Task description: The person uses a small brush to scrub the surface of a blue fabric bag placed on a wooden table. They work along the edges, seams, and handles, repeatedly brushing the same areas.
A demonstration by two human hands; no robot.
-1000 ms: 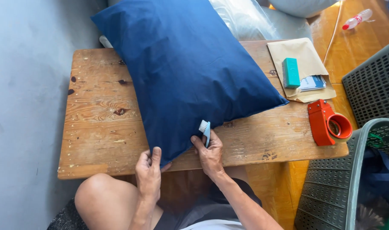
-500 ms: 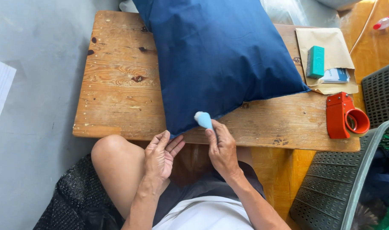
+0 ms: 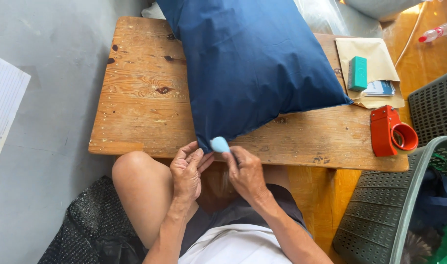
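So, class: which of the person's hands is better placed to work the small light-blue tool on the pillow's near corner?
Probably the right hand: its fingers already grip the light-blue tool at the corner of the navy pillow. The left hand pinches the fabric beside it.

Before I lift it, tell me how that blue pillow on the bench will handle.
The blue pillow looks puffed and wrinkled, so it is probably soft, light for its bulk, and would sag if lifted by one corner. Its smooth cover may slide easily on the wooden bench. It lies flat, so rolling seems unlikely.
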